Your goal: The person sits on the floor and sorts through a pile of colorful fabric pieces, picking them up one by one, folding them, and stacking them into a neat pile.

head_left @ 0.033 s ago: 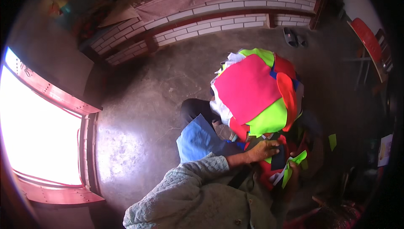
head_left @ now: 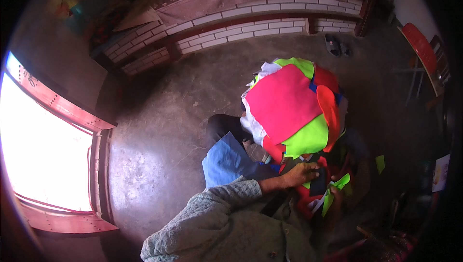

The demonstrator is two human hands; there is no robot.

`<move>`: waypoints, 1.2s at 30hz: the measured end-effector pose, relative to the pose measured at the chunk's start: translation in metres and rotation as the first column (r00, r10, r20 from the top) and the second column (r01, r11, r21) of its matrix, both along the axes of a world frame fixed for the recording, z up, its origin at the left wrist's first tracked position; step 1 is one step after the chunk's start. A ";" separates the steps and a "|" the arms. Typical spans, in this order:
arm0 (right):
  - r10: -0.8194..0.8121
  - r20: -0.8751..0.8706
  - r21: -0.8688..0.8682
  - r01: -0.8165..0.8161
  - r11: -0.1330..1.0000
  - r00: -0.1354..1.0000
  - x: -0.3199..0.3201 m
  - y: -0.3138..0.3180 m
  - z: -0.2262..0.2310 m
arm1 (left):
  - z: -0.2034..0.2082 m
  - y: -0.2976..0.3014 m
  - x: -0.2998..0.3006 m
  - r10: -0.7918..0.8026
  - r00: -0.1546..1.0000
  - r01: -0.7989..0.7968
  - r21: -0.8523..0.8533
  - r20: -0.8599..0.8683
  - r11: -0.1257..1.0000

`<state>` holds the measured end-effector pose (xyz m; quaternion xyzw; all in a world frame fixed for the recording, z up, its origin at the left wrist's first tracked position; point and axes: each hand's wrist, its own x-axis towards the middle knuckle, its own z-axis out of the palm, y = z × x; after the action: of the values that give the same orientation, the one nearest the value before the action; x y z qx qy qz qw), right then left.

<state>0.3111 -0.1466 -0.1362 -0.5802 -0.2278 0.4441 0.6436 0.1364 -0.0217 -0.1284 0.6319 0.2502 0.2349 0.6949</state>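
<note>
Both hands work a heap of cloth scraps (head_left: 289, 112): left hand (head_left: 301, 173) fingers pinch a dark scrap (head_left: 318, 185); right hand (head_left: 337, 197), shadowed, grip unclear, beside green strips (head_left: 337, 185). Sorting seems underway.

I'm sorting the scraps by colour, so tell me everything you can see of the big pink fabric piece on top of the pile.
The big pink fabric piece is a flat, bright pink sheet of cloth with uneven cut edges, roughly four-sided. It lies spread out, uppermost on the heap of coloured scraps. Neon green pieces show at its upper edge and under its lower right corner, an orange-red strip runs along its right side, and white cloth peeks out at its left. Neither hand touches it; the left hand works below it, among smaller scraps.
</note>
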 end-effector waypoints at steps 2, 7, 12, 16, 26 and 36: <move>-0.027 0.080 -0.009 0.028 1.000 0.996 -0.009 -0.001 0.004 | 0.007 -0.003 -0.001 0.023 0.999 -0.022 -0.026 0.046 0.999; 0.049 -0.271 -0.128 -0.086 0.988 0.961 0.015 -0.003 -0.018 | 0.022 -0.008 0.001 -0.022 0.991 0.036 -0.103 0.134 0.994; 0.069 -0.286 -0.076 -0.094 0.993 0.956 0.031 -0.015 -0.060 | 0.021 -0.008 0.003 -0.061 0.995 0.060 0.014 0.083 0.998; 0.119 -0.251 -0.063 -0.139 0.988 0.961 0.017 -0.006 -0.026 | 0.018 -0.013 0.003 -0.020 0.992 0.022 -0.017 0.123 1.000; -0.045 -0.215 -0.045 0.036 0.998 0.976 -0.033 0.000 0.046 | 0.037 -0.020 0.015 -0.142 0.954 0.073 0.253 0.263 0.965; 0.070 -0.163 -0.032 -0.076 0.997 0.984 -0.013 -0.004 0.018 | 0.016 -0.035 0.037 0.066 0.947 -0.165 0.301 0.313 0.939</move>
<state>0.2977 -0.1510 -0.1181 -0.5456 -0.1873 0.5175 0.6320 0.1732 -0.0568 -0.1120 0.6786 0.1375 0.4061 0.5964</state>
